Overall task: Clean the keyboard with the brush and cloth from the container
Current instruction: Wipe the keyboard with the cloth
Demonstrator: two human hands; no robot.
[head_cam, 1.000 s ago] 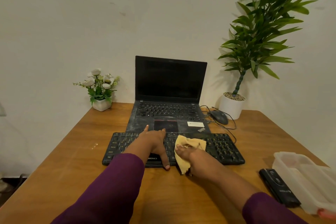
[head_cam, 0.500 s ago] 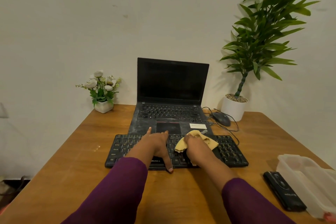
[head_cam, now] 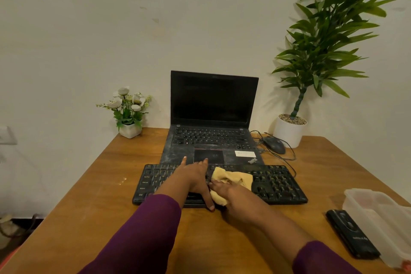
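Probably mid-wipe: right hand (head_cam: 231, 193) grips crumpled yellow cloth (head_cam: 235, 179) at black plastic keyboard (head_cam: 278, 184) near edge, left hand (head_cam: 193, 178) flat, bracing; right half seemingly left.

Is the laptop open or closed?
Open. The laptop has its dark screen standing upright behind its keys.

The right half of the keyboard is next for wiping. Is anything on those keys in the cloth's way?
Nothing visible. The keyboard right of the cloth lies bare; the left hand rests on its other side.
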